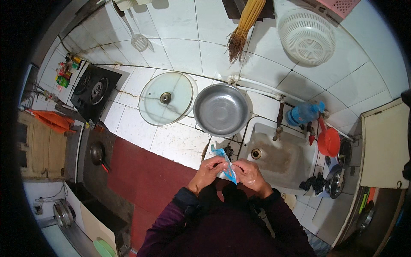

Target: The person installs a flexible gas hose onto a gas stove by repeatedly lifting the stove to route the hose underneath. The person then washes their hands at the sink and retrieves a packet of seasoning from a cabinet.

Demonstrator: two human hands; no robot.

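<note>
Between my two hands is a small blue and white plastic packet [230, 172], crumpled and held near the counter's front edge. My left hand [209, 172] pinches it from one side with the fingers closed. On its other side my right hand [250, 173] grips it with fingers bent in. Both hands look wet. What the packet contains is hidden. Just beyond my hands stands a wide metal basin [221, 110], with no contents visible. To its left a round glass lid [165, 99] with a metal knob lies on the white tiles.
A white sink [274, 156] with a drain and tap [278, 124] is at my right. Behind it stand a blue plastic bottle [304, 113] and a red ladle [328, 141]. A black gas stove [95, 92] sits far left. A white strainer [307, 37] and straw brush [246, 30] hang on the wall.
</note>
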